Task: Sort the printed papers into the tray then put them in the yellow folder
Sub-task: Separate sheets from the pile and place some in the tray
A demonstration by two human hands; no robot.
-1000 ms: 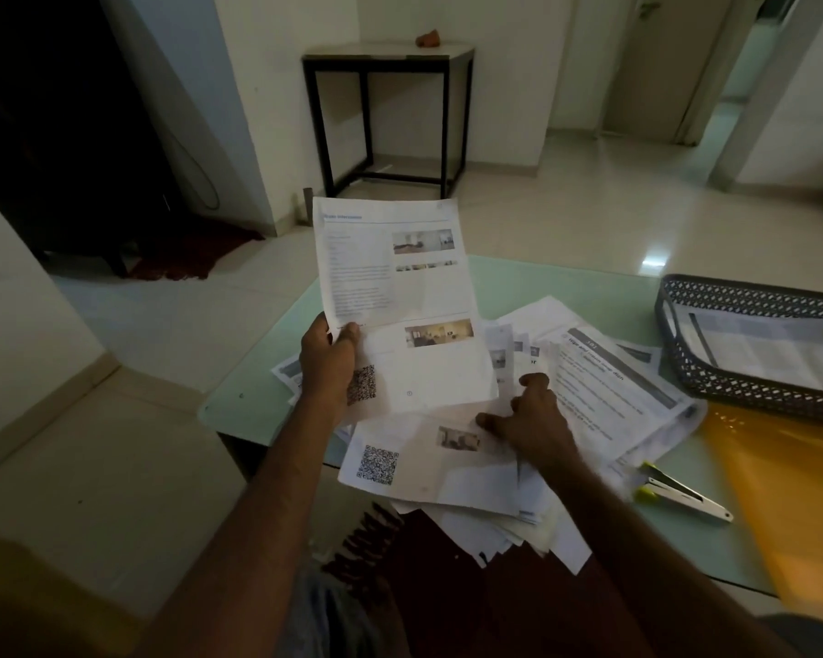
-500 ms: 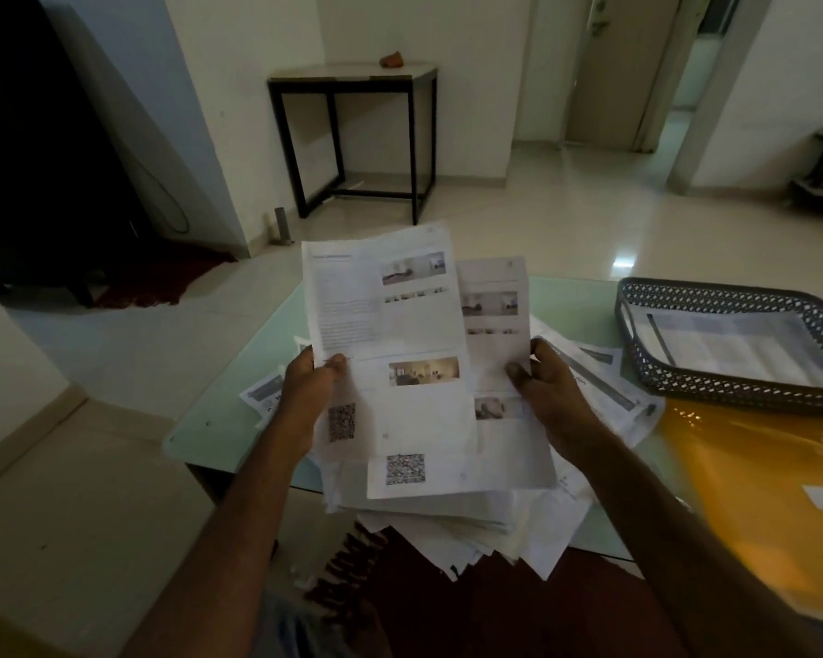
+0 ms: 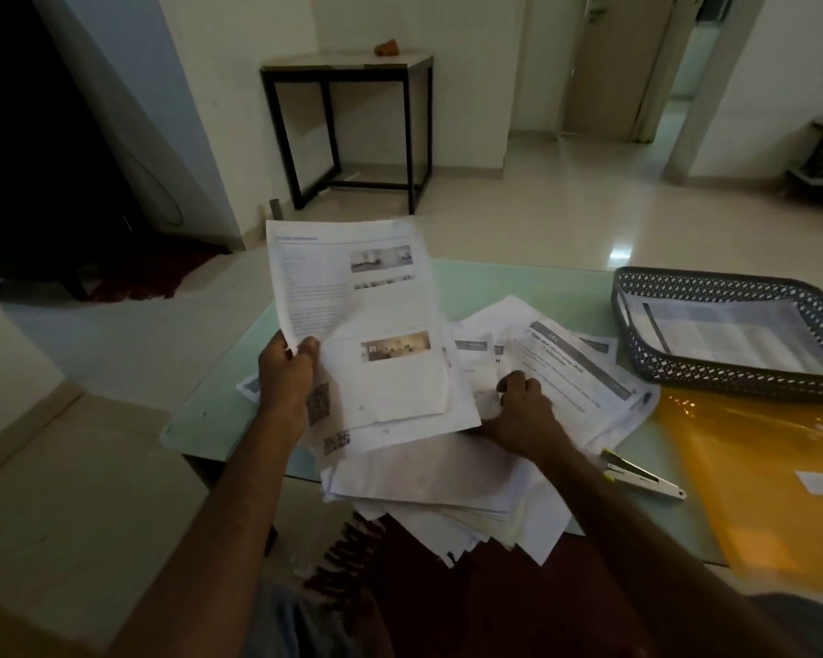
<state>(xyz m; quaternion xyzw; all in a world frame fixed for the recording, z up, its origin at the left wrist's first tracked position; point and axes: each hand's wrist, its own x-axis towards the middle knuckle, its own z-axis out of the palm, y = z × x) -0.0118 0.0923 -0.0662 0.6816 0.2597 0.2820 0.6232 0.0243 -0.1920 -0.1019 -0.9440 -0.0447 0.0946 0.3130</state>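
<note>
My left hand (image 3: 288, 377) grips a few printed sheets (image 3: 371, 320) by their left edge and holds them upright above the table. Each shows small photos and a QR code. Under them a loose pile of printed papers (image 3: 452, 486) is spread over the pale green table (image 3: 509, 282) and hangs over its near edge. My right hand (image 3: 523, 410) rests on the pile with fingers curled onto a sheet beside a page with a grey header (image 3: 576, 368). A dark mesh tray (image 3: 732, 377) with papers in it stands at the right. The yellow folder (image 3: 756, 477) lies in front of the tray.
A white stapler (image 3: 642, 477) lies on the table between the pile and the folder. A black-framed side table (image 3: 352, 130) stands by the far wall. Tiled floor stretches beyond, with a doorway at the back right.
My right hand let go of the second sheet, which now sits behind the first in my left hand. The right hand dropped back onto the pile.
</note>
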